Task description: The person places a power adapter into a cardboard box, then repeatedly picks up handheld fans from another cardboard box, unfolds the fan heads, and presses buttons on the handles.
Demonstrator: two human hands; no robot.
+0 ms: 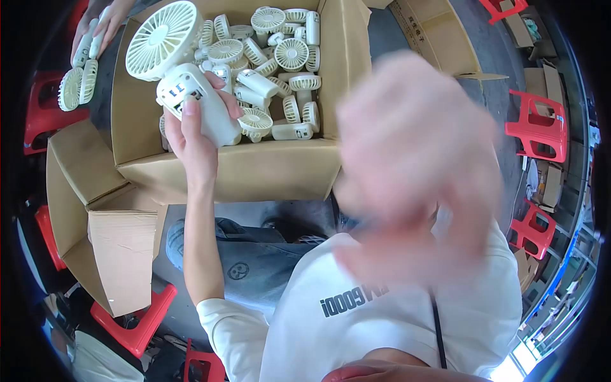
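Observation:
My left hand (194, 137) is closed round the handle of a white handheld fan (219, 121), over the near left part of a cardboard box. The fan's round slatted head (159, 39) points up and to the left, and my thumb presses near a dark marked patch on its body. Many similar white fans (292, 55) lie jumbled inside the box (235, 175). Close to the camera, my right hand (414, 146) is a large blur at the right of the box. Its fingers are smeared, and whether it holds anything cannot be made out.
Another person's hands (113, 22) hold white fans (71, 88) at the upper left. An open cardboard box (124, 254) stands at the near left. Red stools (540, 127) line both sides. More cardboard (439, 35) lies behind at the upper right.

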